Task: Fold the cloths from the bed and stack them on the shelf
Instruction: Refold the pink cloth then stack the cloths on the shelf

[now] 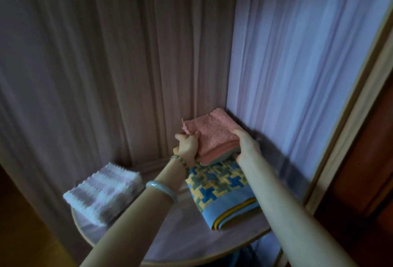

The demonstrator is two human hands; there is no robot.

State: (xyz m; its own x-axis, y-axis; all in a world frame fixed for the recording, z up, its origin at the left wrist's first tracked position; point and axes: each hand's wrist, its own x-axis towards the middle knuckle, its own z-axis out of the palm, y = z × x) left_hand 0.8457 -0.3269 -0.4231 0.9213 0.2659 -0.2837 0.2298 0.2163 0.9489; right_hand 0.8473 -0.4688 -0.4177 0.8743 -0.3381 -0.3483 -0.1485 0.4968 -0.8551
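**Q:** What are the hands doing?

**A:** Both hands grip one folded pink cloth [214, 132]. The left hand [187, 145] is curled around the cloth's left edge, with one finger lying on top of the terry surface and the rest tucked beneath. The right hand [246, 147] pinches the near right corner, with the thumb on top and the fingers under the fold. Neither hand is loose or spread.

**Q:** Where is that cloth?

**A:** It is at the back of a round shelf [170, 234], tilted up slightly at its far side, over the far end of a folded patterned cloth [221, 183]. A thin grey-green layer shows under the pink near edge. I cannot tell whether the pink cloth rests on the patterned one or hangs just above it.

**Q:** What else is on the shelf?

**A:** The patterned cloth lies flat on the right side, with blue, yellow and green blocks and a blue and yellow band along its near end. A folded striped cloth [104, 192], white and pale lilac, sits well apart on the left edge.

**Q:** And around that?

**A:** The left wrist wears a beaded bracelet [180, 160], and a pale bangle [162, 190] sits farther up the forearm. Pleated curtains [106, 54] hang behind the shelf, brighter on the right. A wooden frame [361, 117] runs down the right edge. The room is dim.
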